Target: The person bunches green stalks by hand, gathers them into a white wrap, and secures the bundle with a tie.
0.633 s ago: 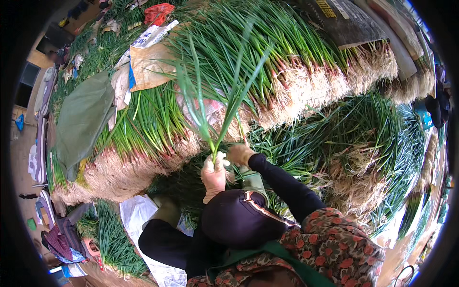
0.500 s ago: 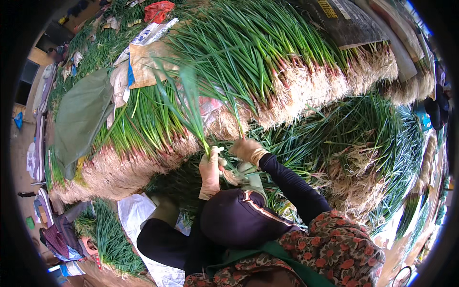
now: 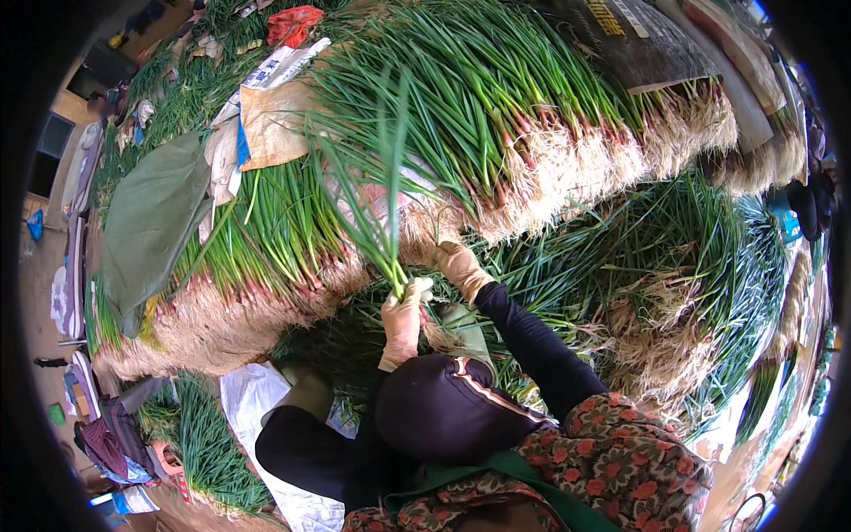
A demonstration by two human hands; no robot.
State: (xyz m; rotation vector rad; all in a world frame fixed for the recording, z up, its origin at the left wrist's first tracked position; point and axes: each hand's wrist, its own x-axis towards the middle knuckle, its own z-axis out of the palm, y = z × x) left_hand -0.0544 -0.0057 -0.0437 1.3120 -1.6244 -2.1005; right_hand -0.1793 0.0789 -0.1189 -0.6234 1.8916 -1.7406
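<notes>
Obs. 1, handling: L hand (image 3: 402,324) is closed round the lower stems of a small bunch of green onions (image 3: 387,260), fingers wrapped, no gap visible. R hand (image 3: 460,268) is by the near edge of the stacked onions (image 3: 496,97), fingers curled; whether it grips a stalk, can't tell. Both hands in pale gloves. Rec.: hold bunch low, just above the roots (image 3: 437,333), firm but w/o crushing; stems would prob. bruise under a hard squeeze. Lift any stalk by its base, not the leaf, as leaves could tear or bend. Keep root ends level w/ each other and clear of loose onions (image 3: 620,239) on the R, where leaves may snag.

Obs. 2, orientation: bunch is in L hand, just near of the stack. Long axis runs approx. near-far, leaning slightly L at far end. Leaf tips splay: some point approx. straight far, others far-L. Root end is near, offset to R, partly hidden by the hand. Stacked onions lie approx. same way, roots near, leaves far.
</notes>
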